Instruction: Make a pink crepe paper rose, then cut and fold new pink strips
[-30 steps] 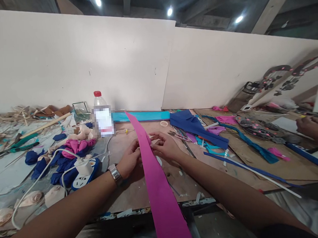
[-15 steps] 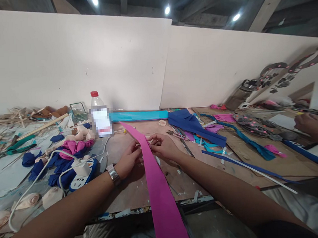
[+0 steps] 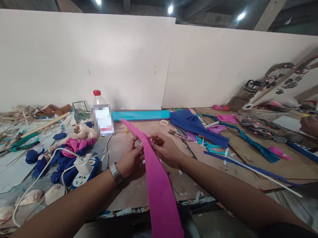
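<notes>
A long magenta strip (image 3: 160, 190), fabric or foam sheet, runs from mid-table down over the front edge towards me. Near its narrow, pointed far end, my left hand (image 3: 131, 156) pinches its left edge; a metal-banded watch is on that wrist. On the opposite edge, my right hand (image 3: 163, 145) grips the strip between thumb and fingers. The two hands are close together, and the strip bends slightly between them. Behind it lies a flat turquoise strip (image 3: 142, 115) along the wall.
Left of my hands are a power strip (image 3: 83, 177) with white cables, blue and pink cloth rosettes, green-handled pliers (image 3: 24, 143) and a red-capped bottle (image 3: 99, 99). On the right lie folded blue cloth (image 3: 187, 124), small scissors (image 3: 177, 133), a white stick and another person's hand (image 3: 314, 127).
The strip's far tip has lifted slightly, and its near part has swung a little left. Both hands keep their hold. The view has shifted slightly.
</notes>
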{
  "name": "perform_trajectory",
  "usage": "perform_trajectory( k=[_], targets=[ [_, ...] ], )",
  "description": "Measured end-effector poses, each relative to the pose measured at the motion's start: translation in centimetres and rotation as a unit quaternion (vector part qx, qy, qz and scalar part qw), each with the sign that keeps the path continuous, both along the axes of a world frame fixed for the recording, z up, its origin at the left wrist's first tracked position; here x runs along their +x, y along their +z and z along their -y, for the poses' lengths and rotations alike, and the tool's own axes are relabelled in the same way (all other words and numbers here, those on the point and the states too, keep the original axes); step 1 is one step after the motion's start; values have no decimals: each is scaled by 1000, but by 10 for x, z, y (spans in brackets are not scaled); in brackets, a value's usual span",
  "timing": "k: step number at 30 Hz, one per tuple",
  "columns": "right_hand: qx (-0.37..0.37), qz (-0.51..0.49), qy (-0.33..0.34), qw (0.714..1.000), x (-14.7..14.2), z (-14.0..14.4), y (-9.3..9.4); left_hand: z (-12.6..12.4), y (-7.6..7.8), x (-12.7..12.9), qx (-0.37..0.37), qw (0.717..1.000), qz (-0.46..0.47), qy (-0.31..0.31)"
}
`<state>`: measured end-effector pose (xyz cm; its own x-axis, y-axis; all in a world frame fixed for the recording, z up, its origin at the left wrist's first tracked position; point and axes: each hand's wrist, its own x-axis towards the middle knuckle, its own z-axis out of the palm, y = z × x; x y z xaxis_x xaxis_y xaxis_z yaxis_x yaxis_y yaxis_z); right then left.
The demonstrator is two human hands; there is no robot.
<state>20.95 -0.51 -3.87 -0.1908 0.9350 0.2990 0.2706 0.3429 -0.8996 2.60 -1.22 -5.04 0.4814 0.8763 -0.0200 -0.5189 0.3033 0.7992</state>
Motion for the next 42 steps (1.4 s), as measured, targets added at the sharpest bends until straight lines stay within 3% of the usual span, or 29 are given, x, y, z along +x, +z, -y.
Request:
perform_trajectory(
  k=[11, 23, 29, 33, 37, 42],
  targets=[
    [-4, -3, 53, 999, -4, 8, 5, 1, -1, -1, 25, 1000, -2, -6],
    [12, -89, -88, 992, 14, -18, 2, -1, 11, -3, 25, 994, -42, 99],
    [-8, -140, -134, 981, 24, -30, -3, -13, 5, -8, 72, 981, -61, 170],
    [-37, -176, -152, 972, 30, -39, -8, -21, 3, -11, 58, 971, -55, 224],
    [-79, -189, -154, 967, 32, -42, -10, -20, 1, -9, 58, 979, -58, 184],
    [-131, -174, -129, 968, 31, -39, -10, -13, 0, -10, 92, 970, -190, 124]
  ],
)
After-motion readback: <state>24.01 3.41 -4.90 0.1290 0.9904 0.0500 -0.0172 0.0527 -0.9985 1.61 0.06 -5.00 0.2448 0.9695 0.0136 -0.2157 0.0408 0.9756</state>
